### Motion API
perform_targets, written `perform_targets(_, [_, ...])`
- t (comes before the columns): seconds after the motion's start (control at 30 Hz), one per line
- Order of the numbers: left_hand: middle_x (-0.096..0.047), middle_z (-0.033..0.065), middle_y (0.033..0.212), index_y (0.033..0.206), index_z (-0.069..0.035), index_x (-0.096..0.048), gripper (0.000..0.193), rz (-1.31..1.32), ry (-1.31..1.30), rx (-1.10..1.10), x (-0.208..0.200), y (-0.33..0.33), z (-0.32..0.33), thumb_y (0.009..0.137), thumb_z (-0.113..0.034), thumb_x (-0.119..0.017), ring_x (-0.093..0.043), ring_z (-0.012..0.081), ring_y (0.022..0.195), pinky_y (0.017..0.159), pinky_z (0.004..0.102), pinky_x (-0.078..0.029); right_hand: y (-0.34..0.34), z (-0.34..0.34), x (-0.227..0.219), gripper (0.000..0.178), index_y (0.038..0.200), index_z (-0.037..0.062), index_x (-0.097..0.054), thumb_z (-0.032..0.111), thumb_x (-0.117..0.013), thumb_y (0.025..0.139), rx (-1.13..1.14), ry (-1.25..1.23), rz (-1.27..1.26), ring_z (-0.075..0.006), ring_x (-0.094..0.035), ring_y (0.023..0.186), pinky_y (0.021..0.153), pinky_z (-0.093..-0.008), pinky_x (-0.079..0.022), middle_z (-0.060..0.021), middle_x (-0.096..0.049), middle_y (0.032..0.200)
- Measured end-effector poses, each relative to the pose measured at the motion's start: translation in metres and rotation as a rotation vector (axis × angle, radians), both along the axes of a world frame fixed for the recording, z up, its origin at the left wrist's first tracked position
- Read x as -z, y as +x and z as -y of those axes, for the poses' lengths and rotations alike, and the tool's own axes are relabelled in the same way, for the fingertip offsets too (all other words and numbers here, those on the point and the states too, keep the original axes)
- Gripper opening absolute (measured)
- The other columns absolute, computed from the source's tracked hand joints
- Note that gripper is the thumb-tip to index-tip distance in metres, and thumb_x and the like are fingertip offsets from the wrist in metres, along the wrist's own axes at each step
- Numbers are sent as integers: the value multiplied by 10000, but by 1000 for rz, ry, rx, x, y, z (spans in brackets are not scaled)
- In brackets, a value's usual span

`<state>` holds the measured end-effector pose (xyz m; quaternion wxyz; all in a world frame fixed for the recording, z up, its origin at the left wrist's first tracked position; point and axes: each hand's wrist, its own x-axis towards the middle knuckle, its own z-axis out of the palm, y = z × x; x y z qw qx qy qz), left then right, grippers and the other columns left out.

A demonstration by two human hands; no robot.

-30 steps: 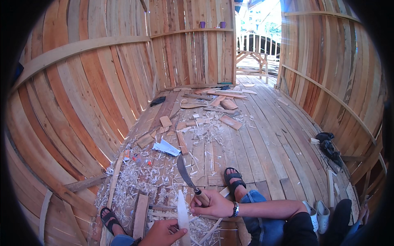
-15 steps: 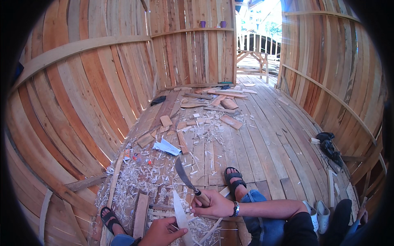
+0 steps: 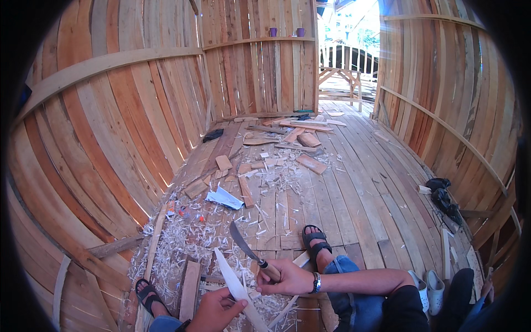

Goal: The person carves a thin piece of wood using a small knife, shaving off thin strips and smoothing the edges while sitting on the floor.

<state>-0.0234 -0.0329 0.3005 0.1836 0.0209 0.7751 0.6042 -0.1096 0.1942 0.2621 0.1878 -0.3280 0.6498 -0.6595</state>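
My right hand point(image 3: 286, 278) is closed round the wooden handle of a knife with a curved, dark blade point(image 3: 243, 241) that points up and to the left. In my left hand point(image 3: 214, 311) is a pale, flat piece of wood point(image 3: 234, 283) with a pointed tip, held between thumb and fingers. The wood slants up to the left, its tip just left of the blade and apart from it. The lower end of the wood runs out past my thumb toward the bottom edge.
Wood shavings point(image 3: 191, 238) cover the floor between my sandalled feet. A block of wood point(image 3: 190, 288) lies beside my left hand. Farther off are offcuts point(image 3: 312, 164) and a white sheet point(image 3: 224, 198). Black plastic bags point(image 3: 442, 200) and pale clogs point(image 3: 435, 285) are at the right.
The pale wood has tilted, its tip swinging left and up, as my left hand shifted slightly. The knife blade has moved a little left and down with my right hand's turn.
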Motion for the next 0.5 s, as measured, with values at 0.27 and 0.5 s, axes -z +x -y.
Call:
perform_targets(0.27, [-667, 167, 1013, 1113, 121, -555, 257, -41, 141, -96, 3, -2, 0, 912, -32, -602, -686, 201, 855, 727, 284, -589, 4, 0, -7, 246, 823, 42, -568, 167, -778, 790, -101, 123, -107, -62, -564, 669, 597, -248, -450, 3, -606, 714])
perform_targets(0.5, [-655, 192, 1038, 1136, 142, -524, 268, -24, 164, -81, 4, -1, 1, 921, -11, -574, -682, 253, 912, 778, 322, -599, 4, 1, -4, 257, 835, 48, -556, 173, -776, 793, -140, 160, -127, -74, -586, 694, 619, -259, -465, -7, -638, 742])
